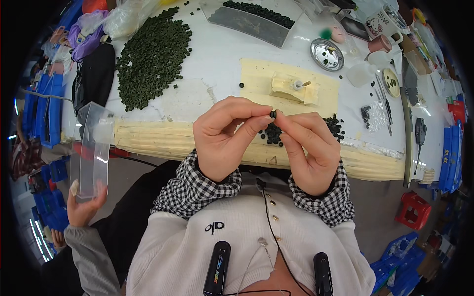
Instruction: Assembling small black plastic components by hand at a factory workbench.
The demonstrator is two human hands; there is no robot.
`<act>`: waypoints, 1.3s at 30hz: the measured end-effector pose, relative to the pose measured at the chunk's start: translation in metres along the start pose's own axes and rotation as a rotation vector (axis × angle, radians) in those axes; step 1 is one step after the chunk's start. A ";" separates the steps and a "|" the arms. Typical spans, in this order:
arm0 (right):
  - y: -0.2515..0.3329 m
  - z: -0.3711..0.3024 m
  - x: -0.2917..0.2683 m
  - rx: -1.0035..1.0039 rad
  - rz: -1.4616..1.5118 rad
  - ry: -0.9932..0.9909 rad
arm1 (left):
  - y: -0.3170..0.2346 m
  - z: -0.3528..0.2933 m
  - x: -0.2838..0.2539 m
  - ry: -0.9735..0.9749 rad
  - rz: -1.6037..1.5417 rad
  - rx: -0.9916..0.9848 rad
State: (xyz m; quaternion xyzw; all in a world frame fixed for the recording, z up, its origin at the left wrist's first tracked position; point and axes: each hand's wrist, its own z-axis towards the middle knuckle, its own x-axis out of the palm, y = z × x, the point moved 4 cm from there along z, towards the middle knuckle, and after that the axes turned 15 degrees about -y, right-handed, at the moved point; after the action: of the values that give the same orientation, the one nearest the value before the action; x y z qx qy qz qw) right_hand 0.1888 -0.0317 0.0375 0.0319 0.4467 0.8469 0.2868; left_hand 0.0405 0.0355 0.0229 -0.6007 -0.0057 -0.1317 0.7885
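Note:
A small black round piece (273, 114) is held up between my two hands, over the near edge of the table. The thumb and forefinger of my left hand (221, 135) pinch it from one side. Fingertips of my right hand (312, 148) close on its other side. Loose black pieces (271, 135) lie on the table below and behind my right hand, partly hidden by it. Beyond my hands, a cream-coloured block (291, 89) with a short stick in a white fitting rests on a yellow sheet (254, 74).
A large heap of dark green pieces (153, 59) spreads at the far left. A clear bin (249, 24) with dark pieces stands at the back. At left, another person's hand (84, 209) holds a clear plastic tray (91, 153). A round metal dish (327, 54) sits at right.

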 end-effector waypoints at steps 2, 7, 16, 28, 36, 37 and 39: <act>0.000 0.000 0.000 0.010 0.006 0.005 | 0.000 0.000 0.000 0.004 -0.009 0.010; -0.001 -0.001 0.001 0.031 0.024 0.021 | 0.001 -0.001 0.000 0.002 -0.005 -0.018; -0.001 -0.002 0.003 0.028 0.041 0.043 | 0.002 -0.003 -0.001 -0.016 -0.001 -0.045; 0.002 -0.003 0.004 0.040 0.053 0.024 | -0.001 -0.003 -0.006 -0.017 -0.022 -0.045; -0.008 -0.002 -0.009 0.024 -0.115 -0.078 | 0.016 0.014 -0.043 0.035 0.688 0.065; -0.009 -0.002 -0.009 0.026 -0.120 -0.079 | 0.017 0.016 -0.046 -0.003 0.710 0.109; -0.008 -0.002 -0.008 0.026 -0.133 -0.073 | 0.018 0.022 -0.048 -0.018 0.766 0.141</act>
State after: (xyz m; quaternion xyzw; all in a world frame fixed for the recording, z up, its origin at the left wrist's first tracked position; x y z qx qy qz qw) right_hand 0.1982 -0.0337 0.0314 0.0367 0.4478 0.8184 0.3582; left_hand 0.0009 0.0700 0.0040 -0.5048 0.2029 0.1782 0.8199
